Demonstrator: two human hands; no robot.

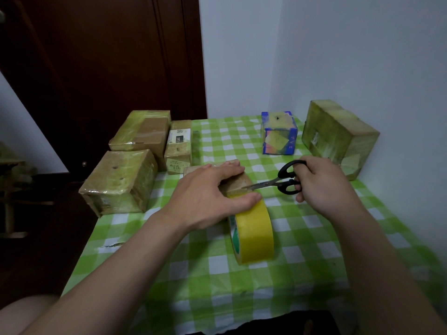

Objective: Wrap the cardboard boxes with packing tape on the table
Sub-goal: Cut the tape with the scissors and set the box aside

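Nearest, the yellow tape roll (254, 228) stands on edge on the checked table (302, 262), touching the small box (238, 182) just beyond it. The left hand (205, 194) lies flat over that box, fingers straight, pressing down. The right hand (324, 184) grips the scissors (278, 181), blades pointing left at the strip between roll and box — likely where the cut falls. Wrapped boxes (142, 131) sit behind.

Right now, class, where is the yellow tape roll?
The yellow tape roll stands on edge at the centre of the head view, just in front of the small box under the left hand.
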